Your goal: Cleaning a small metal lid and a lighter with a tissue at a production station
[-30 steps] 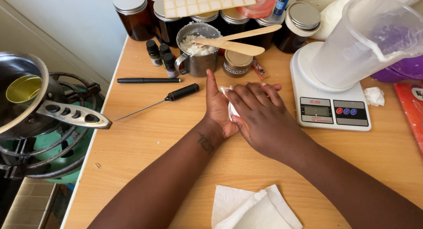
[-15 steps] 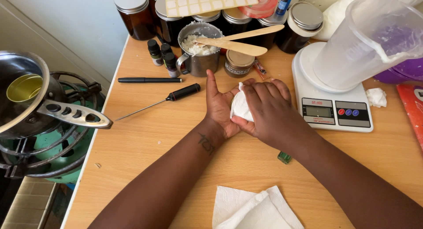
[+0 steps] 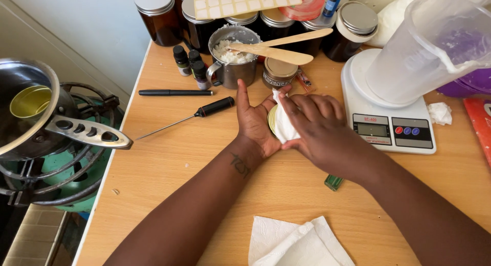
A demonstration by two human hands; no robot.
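Tissue wad now pressed lower into one tin — left hand cupping, right hand pinching tissue

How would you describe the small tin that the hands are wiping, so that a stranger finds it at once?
Start at the white kitchen scale on the wooden table. Just left of it, the left hand cups a small round gold tin while the right hand presses white tissue into it. Unlike the jars behind, it is held.

Light wooden tabletop set against a pale grey-blue wall. Left of it, a dark metal burner stand. Tan tiled floor below. Soft, even light.
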